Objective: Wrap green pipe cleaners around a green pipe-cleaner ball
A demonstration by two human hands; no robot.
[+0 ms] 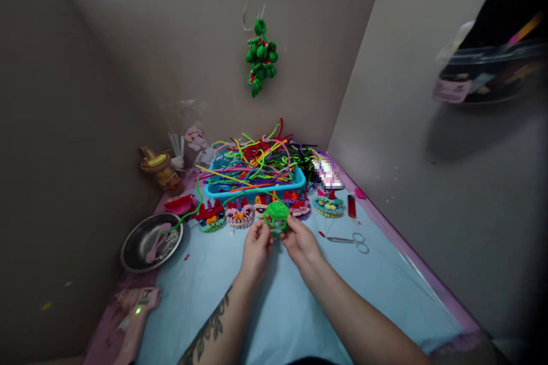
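Between my two hands, above the blue cloth, is a bright green pipe-cleaner piece (277,212) with a rounded top and an open loop below. My left hand (257,248) pinches its lower left side. On the right edge, the fingers of my right hand (302,242) are closed. Just behind it stands a row of colourful animal-face pieces, among them a red-eared one (211,217), a pink and white one (240,214) and a teal and yellow one (329,204). The green piece partly covers the middle of that row.
A blue tray (257,191) heaped with pipe cleaners (257,159) stands at the back. Scissors (351,241) lie on the right. At left are a metal bowl (128,248), a yellow-lidded cup (157,164) and a pink glue gun (135,325). A green ornament (260,60) hangs behind.
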